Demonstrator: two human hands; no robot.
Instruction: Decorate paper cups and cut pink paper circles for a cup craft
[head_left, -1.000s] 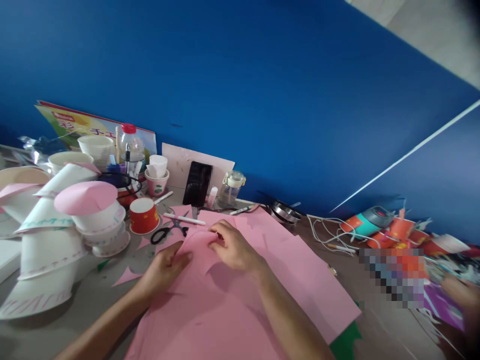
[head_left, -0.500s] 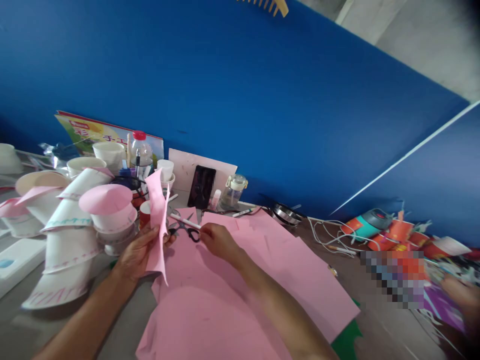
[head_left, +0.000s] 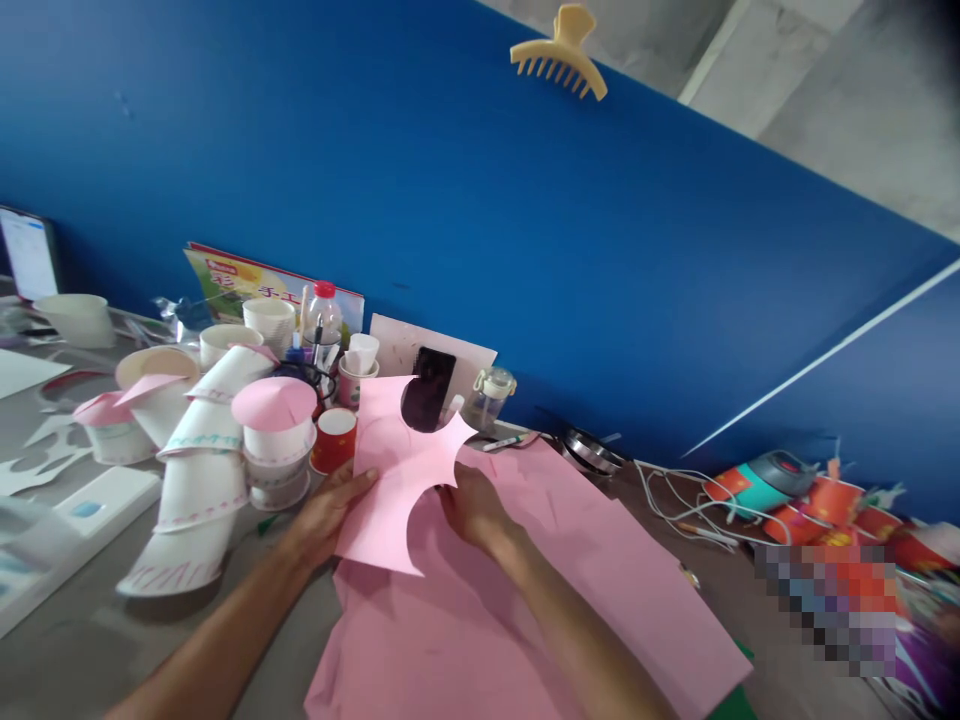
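A pink sheet of paper (head_left: 390, 450) with rounded pieces cut out of its right side is held up over the table. My left hand (head_left: 334, 505) pinches its left edge, thumb in front and the other fingers hidden behind. Close to the sheet's cut edge is my right hand (head_left: 476, 505), its fingers curled and partly behind the paper. A small dark bit shows at those fingers, too hidden to name. Large pink sheets (head_left: 465, 630) lie under both hands.
Left stand stacked white paper cups (head_left: 199, 490), a cup with a pink cone top (head_left: 274, 405) and a red cup (head_left: 334, 440). Behind are a phone (head_left: 429, 385), a glass jar (head_left: 491, 395) and a red-capped bottle (head_left: 324, 320). Cables (head_left: 675, 500) and a flask (head_left: 765, 480) lie right.
The pink cut sheet has turned from edge-on to face me. My right hand has come up beside it. The scissors and white pen seen before are now hidden. The view has shifted.
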